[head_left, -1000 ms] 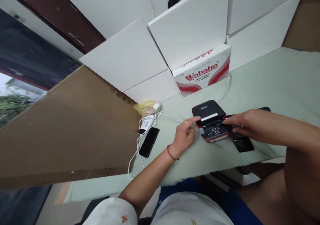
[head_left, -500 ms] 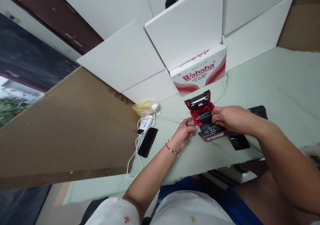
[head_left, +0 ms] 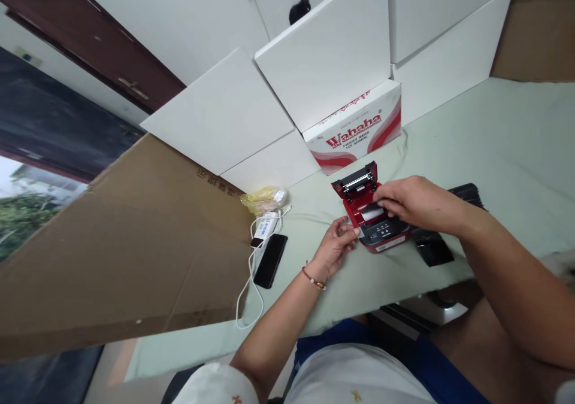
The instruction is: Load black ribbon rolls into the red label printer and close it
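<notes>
A small red-and-black label printer [head_left: 384, 231] stands on the table with its lid [head_left: 358, 181] raised. In its red bay lies a roll [head_left: 372, 212], now showing a white face with dark material above it. My right hand [head_left: 404, 200] reaches in from the right, its fingers closed at the dark part of the roll; the fingertips partly hide what they grip. My left hand [head_left: 336, 242] rests against the printer's left front corner, thumb on the edge and fingers apart, steadying it without wrapping round it.
A white-and-red Wahaha carton [head_left: 359, 131] stands behind the printer. To the left are a black phone [head_left: 271, 261], a white cable [head_left: 250, 284], a small white box [head_left: 266, 224] and a yellowish plastic bag [head_left: 264, 199]. Dark objects [head_left: 433, 248] lie right of the printer, partly under my forearm.
The roll in the bay has gone from looking black to showing white below a dark part. My right hand has shifted slightly up and left; the left hand stays at the printer's corner.
</notes>
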Available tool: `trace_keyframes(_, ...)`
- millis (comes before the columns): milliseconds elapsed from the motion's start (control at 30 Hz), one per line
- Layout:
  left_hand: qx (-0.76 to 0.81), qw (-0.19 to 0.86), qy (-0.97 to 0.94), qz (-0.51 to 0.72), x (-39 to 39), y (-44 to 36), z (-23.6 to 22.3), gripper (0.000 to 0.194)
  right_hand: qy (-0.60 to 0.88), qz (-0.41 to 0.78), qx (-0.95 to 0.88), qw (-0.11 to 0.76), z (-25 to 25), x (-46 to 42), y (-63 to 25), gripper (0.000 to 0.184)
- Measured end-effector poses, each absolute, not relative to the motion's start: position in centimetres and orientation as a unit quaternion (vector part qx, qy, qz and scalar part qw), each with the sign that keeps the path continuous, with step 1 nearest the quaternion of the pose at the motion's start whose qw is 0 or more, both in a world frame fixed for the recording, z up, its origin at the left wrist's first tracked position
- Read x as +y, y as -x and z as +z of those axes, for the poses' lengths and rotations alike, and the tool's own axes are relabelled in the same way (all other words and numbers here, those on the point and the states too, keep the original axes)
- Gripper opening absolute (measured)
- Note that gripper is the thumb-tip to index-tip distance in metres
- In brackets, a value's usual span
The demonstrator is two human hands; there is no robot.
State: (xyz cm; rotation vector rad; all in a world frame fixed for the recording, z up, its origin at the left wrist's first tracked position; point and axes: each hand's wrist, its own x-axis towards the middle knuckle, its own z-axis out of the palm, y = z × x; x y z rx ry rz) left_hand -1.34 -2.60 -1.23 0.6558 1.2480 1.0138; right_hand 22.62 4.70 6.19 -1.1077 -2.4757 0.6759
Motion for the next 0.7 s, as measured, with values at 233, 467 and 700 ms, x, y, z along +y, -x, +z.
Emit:
trace_keyframes(233, 0.540, 0.645, -0.288, 0.458, -3.0, 1.4, -1.1, 0.082, 0.402, 0.196, -0.818, 0.362, 7.3, 4.9, -20.9, 0.025)
trace_keyframes(467, 0.534, 0.658, -0.284, 0.448, -2.8, 1.5, -1.3, 0.071, 0.450, 0.192, -0.757, 0.433, 11.0, 2.8, -26.3, 0.022)
trace_keyframes(700, 0.526, 0.667, -0.272, 0.452, -2.5, 1.4, -1.6, 0.067, 0.538, 0.161, -0.771, 0.300, 7.6, 6.9, -29.4, 0.021)
